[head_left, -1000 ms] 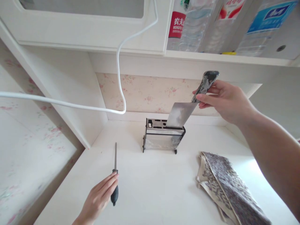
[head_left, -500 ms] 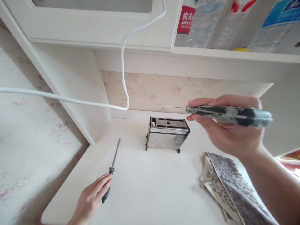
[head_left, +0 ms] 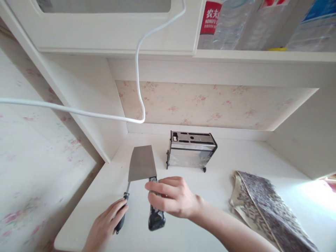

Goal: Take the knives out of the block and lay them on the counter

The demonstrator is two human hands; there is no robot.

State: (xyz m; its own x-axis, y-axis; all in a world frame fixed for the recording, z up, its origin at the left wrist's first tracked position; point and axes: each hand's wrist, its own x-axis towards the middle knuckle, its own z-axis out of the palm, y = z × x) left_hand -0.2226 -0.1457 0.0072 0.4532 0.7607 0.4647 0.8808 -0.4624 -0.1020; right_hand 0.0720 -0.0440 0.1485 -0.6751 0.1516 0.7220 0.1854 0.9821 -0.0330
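My left hand [head_left: 107, 218] is wrapped round the black handle of a sharpening steel [head_left: 127, 188], whose rod points away from me over the white tabletop. Most of that rod is hidden behind the broad grey blade of a cleaver [head_left: 143, 162]. My right hand [head_left: 173, 197] grips the cleaver by its worn black handle, with the blade pointing forward and its left side over the steel. Whether blade and rod touch I cannot tell. Behind them stands a metal knife block [head_left: 193, 148] with slots in its top.
A patterned cloth [head_left: 267, 206] lies on the right of the white table [head_left: 204, 224]. A white cable [head_left: 138, 70] hangs across the upper left. Overhead, a shelf [head_left: 262, 55] holds several plastic bottles [head_left: 233, 24]. A floral wall [head_left: 34, 147] is on the left.
My right hand has come down and left from the upper right with the cleaver, turning its blade face into view over the steel. My left hand has hardly moved.
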